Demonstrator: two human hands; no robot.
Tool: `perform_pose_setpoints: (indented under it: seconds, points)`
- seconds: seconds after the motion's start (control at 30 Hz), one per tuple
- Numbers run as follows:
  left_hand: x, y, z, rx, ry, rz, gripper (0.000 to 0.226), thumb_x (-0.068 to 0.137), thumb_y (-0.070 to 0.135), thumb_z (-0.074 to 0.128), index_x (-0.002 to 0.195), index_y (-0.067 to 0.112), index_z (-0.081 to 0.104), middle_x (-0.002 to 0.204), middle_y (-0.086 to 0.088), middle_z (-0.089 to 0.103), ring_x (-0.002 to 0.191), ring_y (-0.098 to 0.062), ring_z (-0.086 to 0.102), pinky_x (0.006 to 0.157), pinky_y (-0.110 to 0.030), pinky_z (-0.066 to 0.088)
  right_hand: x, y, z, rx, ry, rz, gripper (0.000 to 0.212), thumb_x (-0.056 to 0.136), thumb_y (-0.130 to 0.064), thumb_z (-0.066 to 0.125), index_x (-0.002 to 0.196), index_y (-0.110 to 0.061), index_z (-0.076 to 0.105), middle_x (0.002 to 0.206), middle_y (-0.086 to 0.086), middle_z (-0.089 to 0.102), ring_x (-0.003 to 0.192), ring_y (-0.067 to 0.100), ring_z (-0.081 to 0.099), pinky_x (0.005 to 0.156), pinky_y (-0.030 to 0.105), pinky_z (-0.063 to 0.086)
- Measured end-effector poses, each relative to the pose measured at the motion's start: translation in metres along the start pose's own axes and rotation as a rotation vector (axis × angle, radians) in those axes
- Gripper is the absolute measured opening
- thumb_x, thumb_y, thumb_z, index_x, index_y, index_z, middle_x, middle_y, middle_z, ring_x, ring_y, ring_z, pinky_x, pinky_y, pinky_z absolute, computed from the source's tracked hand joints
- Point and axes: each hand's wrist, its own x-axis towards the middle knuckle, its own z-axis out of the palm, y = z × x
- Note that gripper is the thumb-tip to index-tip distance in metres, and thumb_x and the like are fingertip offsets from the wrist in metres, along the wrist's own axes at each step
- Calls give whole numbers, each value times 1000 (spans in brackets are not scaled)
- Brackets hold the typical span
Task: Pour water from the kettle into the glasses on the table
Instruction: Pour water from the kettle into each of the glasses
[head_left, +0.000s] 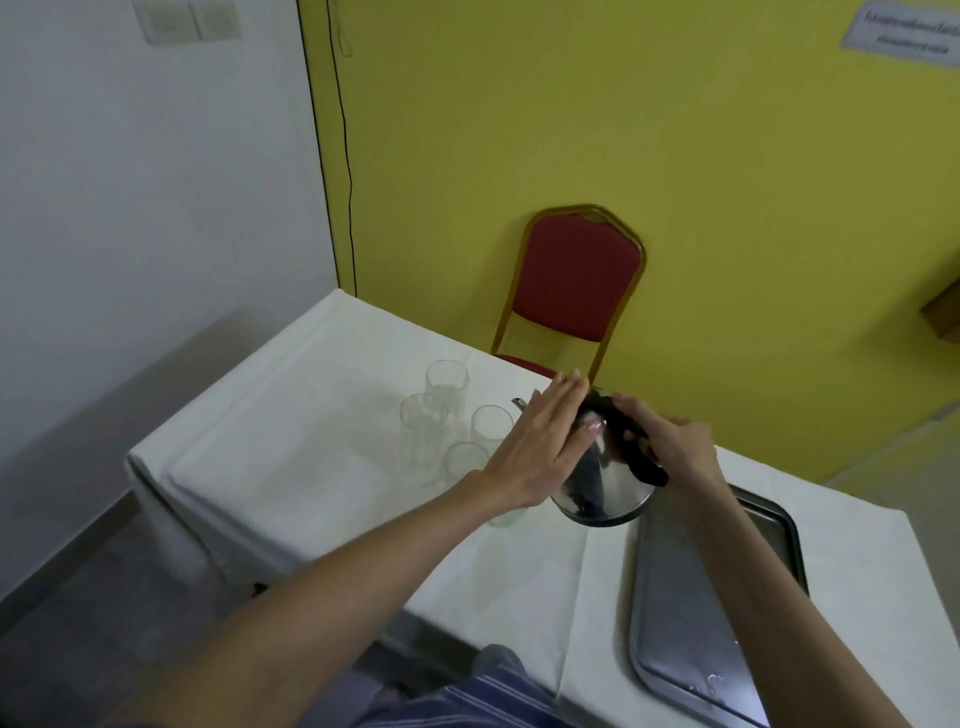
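Gripping the kettle (605, 478) by its black handle with your right hand (675, 447) while your left hand (540, 441) lies flat and open against its side, you have the glasses (447, 387) just beside it, seemingly all unfilled.

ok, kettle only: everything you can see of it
The kettle is shiny steel with a rounded body, a black handle and a short spout pointing toward the glasses. It is tilted, base toward the camera, above the white tablecloth, just left of the metal tray. The right hand grips the handle; the left hand lies flat on its top. No water is visible.
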Motion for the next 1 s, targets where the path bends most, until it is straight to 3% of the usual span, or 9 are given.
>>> perform_pose_setpoints:
  seconds: [0.27, 0.47, 0.67, 1.0]
  points:
    - [-5, -12, 8, -39, -70, -103, 63, 104, 46, 23, 156, 17, 4, 165, 2, 1, 149, -6, -8, 119, -29, -6, 1, -2, 12, -216, 34, 0, 56, 73, -58, 80, 71, -2, 75, 55, 6, 58, 53, 22, 52, 53, 29, 42]
    - [-10, -17, 4, -49, -69, -133, 62, 104, 46, 22, 156, 17, 6, 165, 1, 3, 150, -9, -5, 120, -32, -3, 3, -2, 22, -322, 52, -73, 57, 72, -64, 77, 57, -9, 70, 51, 3, 59, 51, 20, 51, 55, 31, 42]
    - [-11, -17, 6, -58, -67, -150, 62, 104, 46, 23, 156, 18, 5, 165, 1, 4, 150, -9, -4, 119, -29, -2, 0, -5, 23, -392, 62, -130, 56, 76, -62, 75, 53, -12, 66, 44, -3, 55, 40, 11, 46, 45, 24, 32]
    - [-11, -20, 8, -41, -82, -174, 64, 103, 50, 21, 156, 21, 2, 165, 3, 2, 150, -8, -4, 115, -25, -5, 1, -5, 26, -440, 59, -192, 56, 77, -61, 75, 49, -15, 64, 45, 0, 55, 46, 15, 47, 48, 28, 31]
